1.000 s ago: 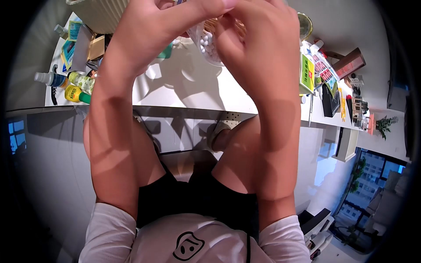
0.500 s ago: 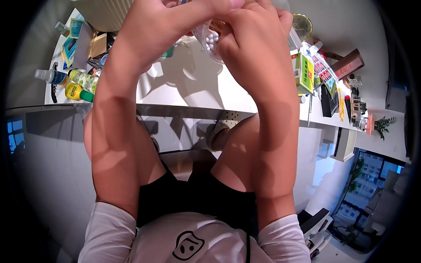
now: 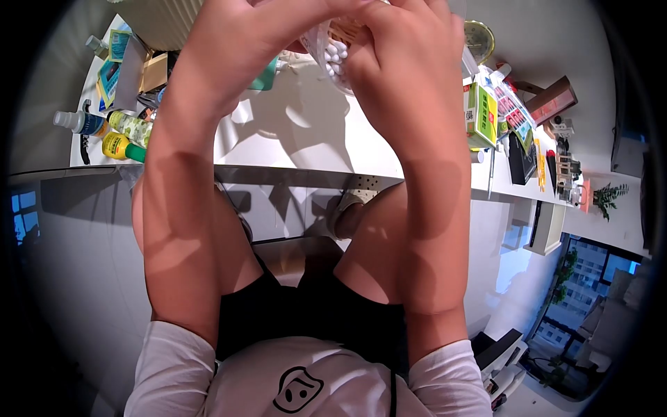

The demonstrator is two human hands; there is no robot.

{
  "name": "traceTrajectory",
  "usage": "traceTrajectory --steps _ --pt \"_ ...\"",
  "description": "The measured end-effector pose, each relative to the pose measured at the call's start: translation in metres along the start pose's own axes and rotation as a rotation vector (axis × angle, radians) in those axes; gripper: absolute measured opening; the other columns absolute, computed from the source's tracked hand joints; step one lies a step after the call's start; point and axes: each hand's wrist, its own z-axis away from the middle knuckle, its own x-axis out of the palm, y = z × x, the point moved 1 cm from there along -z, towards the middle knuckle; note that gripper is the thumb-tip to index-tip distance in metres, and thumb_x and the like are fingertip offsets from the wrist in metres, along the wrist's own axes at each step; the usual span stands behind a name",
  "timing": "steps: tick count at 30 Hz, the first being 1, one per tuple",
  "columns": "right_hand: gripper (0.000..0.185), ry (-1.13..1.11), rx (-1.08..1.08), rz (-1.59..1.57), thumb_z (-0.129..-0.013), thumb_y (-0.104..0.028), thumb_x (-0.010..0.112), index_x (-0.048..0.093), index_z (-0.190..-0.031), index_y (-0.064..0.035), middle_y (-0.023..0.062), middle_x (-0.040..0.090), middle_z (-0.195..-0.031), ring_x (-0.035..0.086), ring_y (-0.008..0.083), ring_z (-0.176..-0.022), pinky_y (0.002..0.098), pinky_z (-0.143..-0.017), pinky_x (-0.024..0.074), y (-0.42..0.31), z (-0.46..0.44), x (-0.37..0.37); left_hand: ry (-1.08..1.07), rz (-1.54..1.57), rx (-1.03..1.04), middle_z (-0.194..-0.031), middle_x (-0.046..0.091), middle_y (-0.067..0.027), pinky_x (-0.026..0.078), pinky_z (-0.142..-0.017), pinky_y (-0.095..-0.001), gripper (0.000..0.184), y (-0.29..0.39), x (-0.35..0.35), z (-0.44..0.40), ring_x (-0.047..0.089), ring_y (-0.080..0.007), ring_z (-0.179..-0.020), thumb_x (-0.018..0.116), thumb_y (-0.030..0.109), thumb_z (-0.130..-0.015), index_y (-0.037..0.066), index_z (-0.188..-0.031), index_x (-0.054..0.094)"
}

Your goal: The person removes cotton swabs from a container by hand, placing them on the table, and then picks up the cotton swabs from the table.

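A clear plastic pack of cotton swabs is held up over the white table, at the top edge of the view. White swab tips show at its lower end and thin wooden sticks above them. My right hand is closed around the pack's right side. From the left, my left hand reaches across with its thumb toward the right hand, closed at the pack's upper part. The fingertips of both hands are partly cut off by the frame's top edge.
Bottles and small packets crowd the table's left end. To the right stand a green-and-white box, a black box and other small items. A pleated cream object is at the back left. My legs are below the table edge.
Both hands have risen slightly with the pack, so more of the fingers is cut off at the top. More of the wooden sticks shows now.
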Motion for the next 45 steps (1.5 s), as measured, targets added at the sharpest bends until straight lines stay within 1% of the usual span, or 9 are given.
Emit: traceTrajectory --steps 6,15,22,30,33,36,38,42,45 --pt "0.020 0.011 0.044 0.023 -0.078 -0.009 0.064 0.074 -0.093 0.0014 0.0180 0.068 -0.114 0.058 0.0393 -0.109 0.0491 -0.095 0.0429 0.001 -0.001 0.007 -0.085 0.093 0.024 -0.108 0.067 -0.0081 0.054 -0.085 -0.0250 0.046 -0.004 -0.008 0.001 0.066 -0.0118 -0.097 0.079 0.019 -0.090 -0.006 -0.123 0.059" --pt "0.033 -0.051 0.064 -0.179 -0.080 -0.007 0.061 0.069 -0.110 0.0049 0.0218 0.062 -0.121 0.055 0.0413 -0.107 0.0499 -0.095 0.0430 0.007 -0.001 -0.004 0.050 -0.006 0.042 -0.101 0.067 -0.0059 0.053 -0.076 -0.0225 0.044 -0.004 -0.001 0.001 0.066 -0.0095 -0.088 0.079 0.021 -0.090 -0.004 -0.120 0.060" --pt "0.033 0.107 0.008 -0.521 -0.084 0.007 0.058 0.065 -0.116 0.0048 0.0241 0.060 -0.123 0.064 0.0395 -0.108 0.0399 -0.090 0.0531 0.019 0.001 -0.002 0.011 -0.071 0.005 -0.093 0.067 -0.0036 0.045 -0.064 -0.0193 0.046 0.000 -0.018 -0.003 0.061 -0.0062 -0.077 0.079 0.032 -0.089 -0.002 -0.116 0.063" --pt "0.025 0.687 -0.253 -0.290 -0.073 0.016 0.071 0.074 -0.093 0.0015 0.0123 0.070 -0.091 0.071 0.0255 -0.082 0.0286 -0.071 0.0563 0.029 -0.007 -0.006 0.149 -0.103 -0.008 -0.092 0.068 -0.0068 0.046 -0.060 -0.0186 0.046 0.007 -0.005 0.001 0.063 -0.0078 -0.075 0.078 0.034 -0.088 -0.002 -0.112 0.062" --pt "0.020 0.589 -0.034 -0.399 -0.076 0.014 0.072 0.073 -0.092 0.0022 0.0133 0.072 -0.086 0.073 0.0221 -0.076 0.0266 -0.069 0.0569 0.033 -0.002 -0.011 -0.014 -0.070 -0.016 -0.091 0.068 -0.0065 0.047 -0.060 -0.0188 0.050 0.006 -0.018 -0.003 0.063 -0.0083 -0.075 0.079 0.036 -0.088 -0.003 -0.113 0.061" --pt "0.016 0.477 0.086 -0.362 -0.076 0.011 0.073 0.073 -0.089 0.0016 0.0128 0.073 -0.082 0.073 0.0209 -0.073 0.0266 -0.065 0.0562 0.020 -0.004 -0.026 0.135 -0.297 -0.116 -0.092 0.069 -0.0072 0.048 -0.060 -0.0190 0.053 0.006 -0.016 -0.003 0.065 -0.0086 -0.076 0.080 0.036 -0.087 -0.005 -0.115 0.060" --pt "0.015 0.315 0.279 -0.419 -0.075 0.008 0.074 0.073 -0.088 0.0002 0.0120 0.074 -0.080 0.073 0.0213 -0.072 0.0278 -0.063 0.0554 0.009 -0.008 -0.043 0.076 -0.191 -0.018 -0.093 0.070 -0.0078 0.049 -0.061 -0.0192 0.054 0.001 -0.016 -0.002 0.066 -0.0087 -0.077 0.081 0.034 -0.086 -0.005 -0.116 0.060" --pt "0.013 0.421 -0.018 -0.169 -0.074 0.004 0.073 0.071 -0.085 -0.0028 0.0122 0.072 -0.080 0.071 0.0272 -0.070 0.0334 -0.065 0.0542 0.024 0.002 -0.017 0.052 -0.126 0.022 -0.096 0.071 -0.0092 0.050 -0.062 -0.0195 0.055 0.007 -0.017 -0.001 0.067 -0.0093 -0.080 0.083 0.031 -0.085 -0.006 -0.117 0.059" --pt "0.012 0.318 0.017 -0.266 -0.075 0.003 0.073 0.069 -0.087 -0.0019 0.0148 0.070 -0.079 0.069 0.0328 -0.074 0.0389 -0.067 0.0534 0.028 0.002 -0.008 -0.086 -0.052 -0.113 -0.098 0.071 -0.0096 0.053 -0.067 -0.0213 0.055 0.023 -0.013 0.003 0.068 -0.0106 -0.084 0.084 0.029 -0.085 -0.006 -0.119 0.059"
